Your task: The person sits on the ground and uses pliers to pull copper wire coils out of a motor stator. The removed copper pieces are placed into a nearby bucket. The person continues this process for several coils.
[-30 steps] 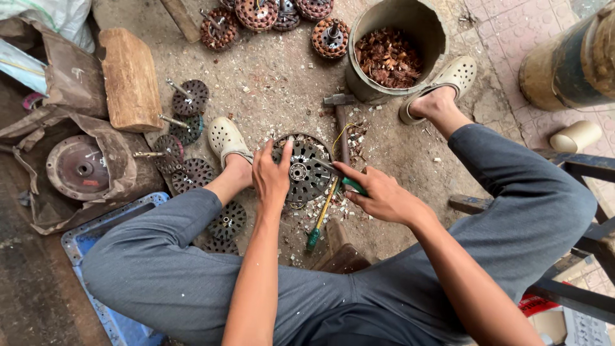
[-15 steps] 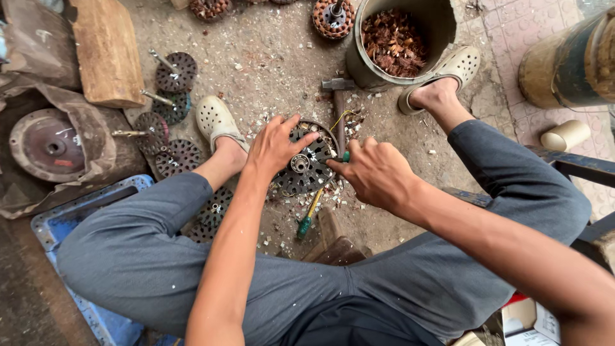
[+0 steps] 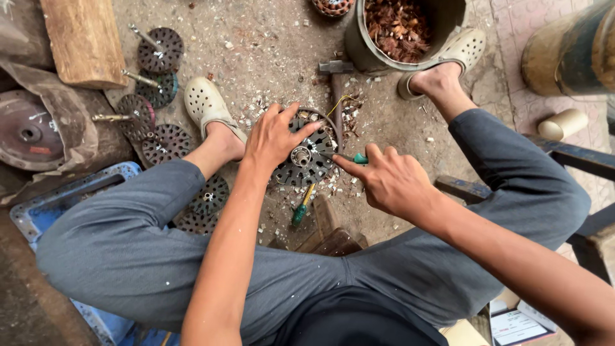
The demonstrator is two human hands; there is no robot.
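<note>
Left hand (image 3: 275, 138) lies palm-down over the left half of a round slotted motor stator core (image 3: 306, 158), fingers spread and curled onto its rim, pinning it to the ground. Right hand (image 3: 392, 182) is closed around a green-handled screwdriver (image 3: 349, 157), index finger stretched along the shaft; the tip sits at the core's right side, near the centre hub. Only a bit of the green handle shows past the fingers.

The core lies flat on the dirt floor between the person's feet, dark metal with a ring of slots and a pale hub in the middle. A second screwdriver (image 3: 302, 206), green and yellow, lies on the ground just below the core, untouched. A hammer (image 3: 336, 83) lies just above it, head towards the bucket.

White chips and debris are scattered round the core. Metal bucket (image 3: 410, 32) top centre, full of reddish-brown copper wire scrap, right foot in a pale clog (image 3: 458, 51) against it. Left clog (image 3: 204, 104) is just left of the left hand.

Further left: several more cores with shafts (image 3: 157, 83) lying on the ground, a wood block (image 3: 80, 38), a blue plastic crate (image 3: 64, 205) under the left knee. Cardboard tube (image 3: 562, 124) at far right.
</note>
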